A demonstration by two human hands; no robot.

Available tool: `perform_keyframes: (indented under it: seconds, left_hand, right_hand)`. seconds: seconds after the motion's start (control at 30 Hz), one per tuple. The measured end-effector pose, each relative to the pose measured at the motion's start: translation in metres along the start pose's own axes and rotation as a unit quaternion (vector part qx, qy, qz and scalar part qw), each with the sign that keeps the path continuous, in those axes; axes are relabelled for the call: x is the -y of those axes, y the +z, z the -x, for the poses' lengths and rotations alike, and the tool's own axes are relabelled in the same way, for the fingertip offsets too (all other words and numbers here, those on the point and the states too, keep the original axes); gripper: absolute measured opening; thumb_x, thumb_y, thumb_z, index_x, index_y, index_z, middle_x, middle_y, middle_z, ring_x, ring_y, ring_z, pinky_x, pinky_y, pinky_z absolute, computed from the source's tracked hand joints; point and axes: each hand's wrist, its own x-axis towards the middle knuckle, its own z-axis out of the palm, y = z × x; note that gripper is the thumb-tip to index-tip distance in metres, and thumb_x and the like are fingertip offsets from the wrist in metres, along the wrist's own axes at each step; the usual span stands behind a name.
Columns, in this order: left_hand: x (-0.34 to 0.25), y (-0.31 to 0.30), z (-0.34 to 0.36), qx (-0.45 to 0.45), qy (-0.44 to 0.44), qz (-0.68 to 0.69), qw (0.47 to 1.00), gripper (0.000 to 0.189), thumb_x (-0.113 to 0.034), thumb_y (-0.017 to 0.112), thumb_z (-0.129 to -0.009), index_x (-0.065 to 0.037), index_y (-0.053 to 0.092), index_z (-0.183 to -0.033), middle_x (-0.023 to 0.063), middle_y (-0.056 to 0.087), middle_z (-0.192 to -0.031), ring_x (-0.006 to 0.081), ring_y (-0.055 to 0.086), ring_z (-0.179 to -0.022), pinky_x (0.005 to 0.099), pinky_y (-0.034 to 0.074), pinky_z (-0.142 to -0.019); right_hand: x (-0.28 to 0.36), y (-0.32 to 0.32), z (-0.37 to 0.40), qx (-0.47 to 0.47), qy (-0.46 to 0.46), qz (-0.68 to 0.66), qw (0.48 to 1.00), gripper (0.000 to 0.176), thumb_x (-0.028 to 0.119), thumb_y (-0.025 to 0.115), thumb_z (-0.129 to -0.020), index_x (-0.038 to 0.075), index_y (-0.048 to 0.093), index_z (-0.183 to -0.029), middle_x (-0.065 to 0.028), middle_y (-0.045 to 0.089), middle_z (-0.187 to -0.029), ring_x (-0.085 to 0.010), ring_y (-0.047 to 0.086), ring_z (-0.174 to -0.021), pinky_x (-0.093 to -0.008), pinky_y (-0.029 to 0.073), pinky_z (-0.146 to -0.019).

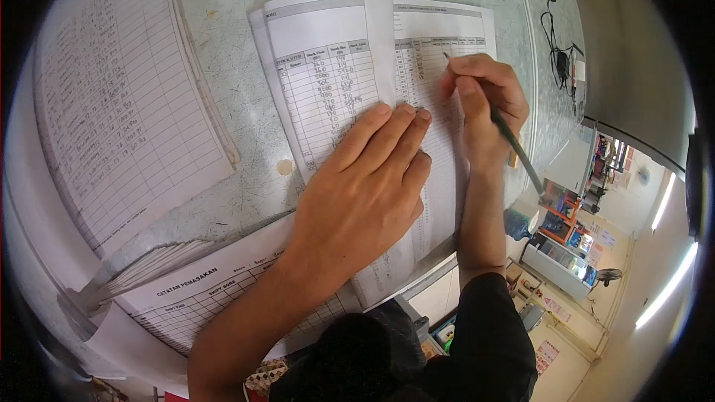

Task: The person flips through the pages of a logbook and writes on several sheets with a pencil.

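Observation:
My right hand (488, 108) is closed around a slim dark pen (519, 150), its tip right at the printed table on a form (447, 26). Over the left part of that form lies a folded-back sheet (316, 26) with columns of handwritten numbers under stock headings. Spread flat across the sheet's lower part is my left hand (361, 190), fingers stretched out, the fingertips at its right edge. The hand covers some of the written rows. Below my left forearm is a paper headed "CATATAN PEMASAKAN" (194, 290), partly hidden by the arm.
A thick stack of handwritten ruled sheets (126, 104) lies at the left of the scuffed metal table (223, 0). Black cables (558, 52) rest past a seam on the right. Beyond the table edge are shelves, a glass-fronted case (558, 264) and a fan (608, 276).

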Motion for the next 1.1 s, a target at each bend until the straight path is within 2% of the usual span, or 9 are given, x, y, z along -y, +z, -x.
perform_keyframes:
  seconds: [0.07,0.17,0.27,0.37,0.4,0.8,1.1]
  left_hand:
    - [0.0,-0.001,0.0,0.0,-0.001,0.004,1.0,0.015,-0.01,0.063,-0.073,-0.005,0.067,-0.086,0.0104,0.062,-0.118,0.0231,0.052,-0.117,0.0408,0.033,-0.107]
    - [0.0,0.0,0.0,-0.002,0.003,-0.001,1.0,0.015,-0.01,0.063,-0.073,-0.005,0.067,-0.087,0.0104,0.062,-0.118,0.0231,0.052,-0.117,0.0407,0.034,-0.106]
    - [0.0,0.0,0.0,-0.002,0.0,0.005,1.0,0.016,-0.011,0.063,-0.073,-0.004,0.067,-0.088,0.0104,0.062,-0.118,0.0234,0.052,-0.118,0.0408,0.033,-0.106]
    - [0.0,-0.001,0.001,0.006,0.0,0.006,1.0,0.018,-0.011,0.063,-0.073,-0.004,0.067,-0.089,0.0107,0.062,-0.118,0.0238,0.052,-0.118,0.0412,0.033,-0.107]
    - [0.0,-0.001,0.001,0.005,0.0,0.005,1.0,0.018,-0.012,0.063,-0.073,-0.004,0.067,-0.089,0.0109,0.062,-0.118,0.0239,0.052,-0.118,0.0413,0.033,-0.107]
    - [0.001,0.001,0.003,-0.002,0.004,0.007,1.0,0.019,-0.012,0.063,-0.074,-0.004,0.068,-0.09,0.0133,0.064,-0.114,0.0246,0.052,-0.118,0.0413,0.032,-0.108]
    - [0.0,0.001,0.002,-0.007,0.006,0.003,1.0,0.018,-0.012,0.063,-0.074,-0.003,0.068,-0.09,0.0136,0.064,-0.113,0.0251,0.053,-0.116,0.0418,0.032,-0.108]
  right_hand:
    - [0.003,0.002,-0.001,0.009,0.014,0.038,0.999,0.012,-0.008,0.058,-0.08,-0.003,0.058,-0.091,-0.0103,0.064,-0.086,-0.0145,0.064,-0.075,-0.0262,0.053,-0.069]
    - [0.004,0.005,-0.002,-0.007,0.037,-0.003,0.999,0.014,-0.009,0.058,-0.078,-0.003,0.058,-0.092,-0.0081,0.064,-0.081,-0.0136,0.063,-0.071,-0.0248,0.052,-0.065]
    - [0.002,-0.001,0.0,0.024,0.033,0.018,0.999,0.013,-0.007,0.057,-0.077,-0.002,0.06,-0.088,-0.0044,0.063,-0.072,-0.01,0.06,-0.062,-0.0218,0.049,-0.057]
    - [0.0,-0.006,0.0,0.065,-0.007,0.211,0.975,0.01,-0.005,0.055,-0.074,0.0,0.06,-0.081,-0.0024,0.059,-0.063,-0.0073,0.055,-0.055,-0.0212,0.044,-0.05]
    - [-0.003,-0.001,-0.001,0.052,-0.046,0.215,0.974,0.008,-0.001,0.055,-0.073,0.002,0.06,-0.078,-0.0035,0.058,-0.062,-0.008,0.052,-0.052,-0.0223,0.042,-0.049]
    - [-0.005,0.002,-0.001,0.092,-0.042,0.247,0.964,0.007,0.0,0.056,-0.073,0.002,0.058,-0.079,-0.0073,0.055,-0.061,-0.015,0.053,-0.051,-0.0271,0.042,-0.048]
    - [-0.006,0.001,-0.001,0.084,-0.043,0.242,0.966,0.006,0.001,0.059,-0.073,0.003,0.058,-0.079,-0.0072,0.055,-0.061,-0.0149,0.053,-0.05,-0.0264,0.043,-0.049]
